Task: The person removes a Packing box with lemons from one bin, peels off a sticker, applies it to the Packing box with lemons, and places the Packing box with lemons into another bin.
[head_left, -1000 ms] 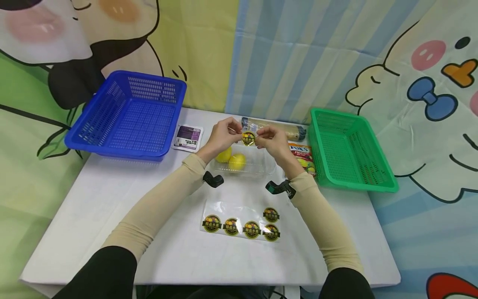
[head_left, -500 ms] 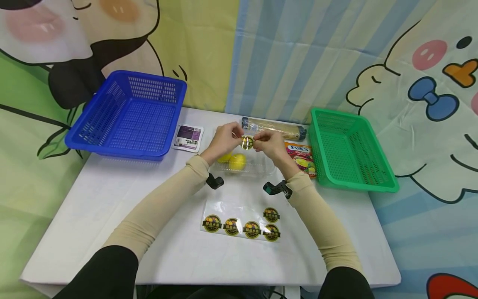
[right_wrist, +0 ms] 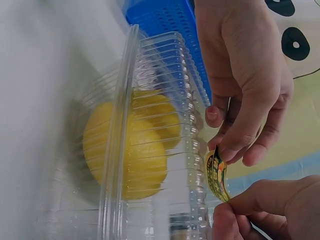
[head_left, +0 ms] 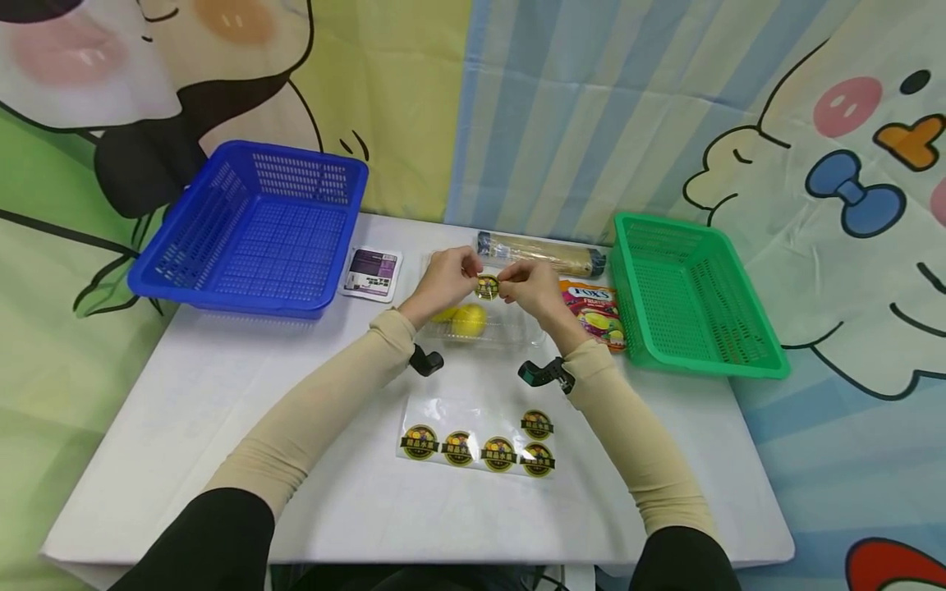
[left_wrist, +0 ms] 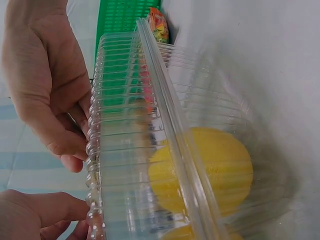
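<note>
In the head view, a round black-and-gold sticker (head_left: 487, 287) is stretched between my left hand (head_left: 447, 281) and right hand (head_left: 534, 289). Each pinches one edge between thumb and fingers, as the sticker (right_wrist: 217, 176), slightly curved, shows in the right wrist view. It is right beside the ribbed top of a clear plastic clamshell box (head_left: 510, 330); whether it touches the lid I cannot tell. The closed box holds yellow lemons (head_left: 469, 320). In the left wrist view the box (left_wrist: 117, 150) stands between camera and hands, a lemon (left_wrist: 220, 170) showing through.
A clear sheet with several matching stickers (head_left: 498, 454) lies nearer the body. A blue basket (head_left: 244, 295) stands left, with a small purple-labelled white item (head_left: 372, 273) beside it. On the right are a green basket (head_left: 709, 361), a candy bag (head_left: 594, 316) and a wrapped roll (head_left: 543, 254).
Both hands have come slightly down towards the box with the sticker. The right hand has shifted a little left, uncovering more of the candy bag.
</note>
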